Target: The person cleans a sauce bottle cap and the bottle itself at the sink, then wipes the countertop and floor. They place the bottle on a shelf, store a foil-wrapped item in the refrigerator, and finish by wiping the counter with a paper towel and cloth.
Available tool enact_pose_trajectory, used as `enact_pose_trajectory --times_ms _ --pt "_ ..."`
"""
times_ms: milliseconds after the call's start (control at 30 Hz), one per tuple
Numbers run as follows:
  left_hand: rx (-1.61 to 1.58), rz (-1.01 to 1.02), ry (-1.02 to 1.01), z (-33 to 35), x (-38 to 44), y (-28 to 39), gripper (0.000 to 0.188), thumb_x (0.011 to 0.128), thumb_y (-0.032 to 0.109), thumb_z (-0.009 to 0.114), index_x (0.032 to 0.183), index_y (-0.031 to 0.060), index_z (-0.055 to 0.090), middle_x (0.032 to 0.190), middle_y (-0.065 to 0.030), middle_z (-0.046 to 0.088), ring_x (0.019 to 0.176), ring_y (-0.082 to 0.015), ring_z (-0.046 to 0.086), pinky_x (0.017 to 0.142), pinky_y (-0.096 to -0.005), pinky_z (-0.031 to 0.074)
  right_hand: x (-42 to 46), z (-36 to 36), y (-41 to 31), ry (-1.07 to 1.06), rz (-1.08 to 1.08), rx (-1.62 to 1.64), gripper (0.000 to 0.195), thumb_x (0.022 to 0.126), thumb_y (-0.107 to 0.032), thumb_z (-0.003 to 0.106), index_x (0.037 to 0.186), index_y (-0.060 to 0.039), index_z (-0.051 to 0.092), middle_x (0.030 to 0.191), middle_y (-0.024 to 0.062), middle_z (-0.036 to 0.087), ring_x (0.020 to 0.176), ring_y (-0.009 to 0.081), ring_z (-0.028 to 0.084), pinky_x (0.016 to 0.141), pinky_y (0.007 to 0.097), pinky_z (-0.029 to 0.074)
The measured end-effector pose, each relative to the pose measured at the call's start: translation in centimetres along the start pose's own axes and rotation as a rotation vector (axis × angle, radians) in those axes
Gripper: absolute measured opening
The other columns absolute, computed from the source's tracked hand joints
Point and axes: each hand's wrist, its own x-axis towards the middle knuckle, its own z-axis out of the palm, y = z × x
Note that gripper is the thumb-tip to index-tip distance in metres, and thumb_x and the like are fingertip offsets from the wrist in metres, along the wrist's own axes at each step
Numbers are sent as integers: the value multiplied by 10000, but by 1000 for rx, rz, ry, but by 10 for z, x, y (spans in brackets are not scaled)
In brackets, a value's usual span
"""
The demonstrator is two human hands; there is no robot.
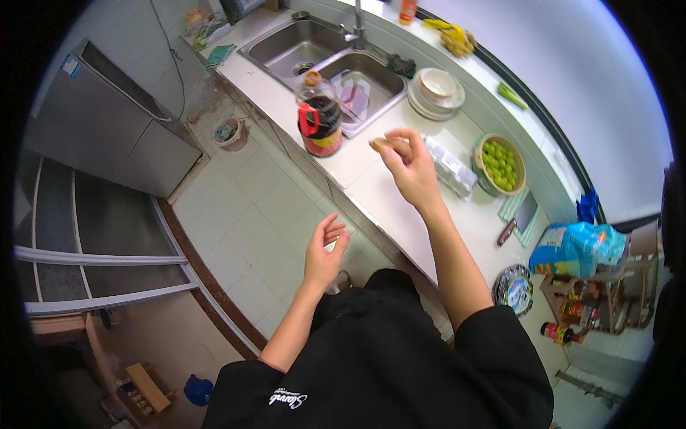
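Observation:
My right hand [410, 166] is over the white countertop [364, 182], fingers curled towards the thumb; whether something small and brown is between the fingertips cannot be told. Just left of it stands a large plastic bottle of dark liquid [323, 120], with a red handle and an orange-brown cap on. A clear plastic package [450, 166] lies close behind this hand. Lower down, my left hand [326, 252] hangs over the tiled floor in front of the counter edge, fingers apart and holding nothing.
Behind the bottle is a double steel sink [303, 45] with a tap. Stacked plates and a bowl [437, 94], a bowl of green fruit [499, 163], a cleaver [517, 220] and a blue bag [573, 249] line the counter. A small bin [230, 133] stands on the floor.

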Motion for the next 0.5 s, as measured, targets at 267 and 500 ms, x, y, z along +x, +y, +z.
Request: enact_pose_trajectory --times_ms 267,500 --pt "154 150 143 -52 145 35 443 904 175 669 1291 18 523 1155 -128 623 1036 -222 614 929 -354 485 163 72 19 -233 -433 -622 420 888 -216 669 1268 -66 573 1190 164 649 1078 329 630 900 388 511" --pt "330 144 88 -78 233 31 395 915 241 675 1241 41 575 1150 -119 602 1083 -254 595 920 -352 474 214 73 8 -589 -480 -749 430 873 -175 695 1279 -79 587 1199 159 644 1111 335 614 932 404 503"
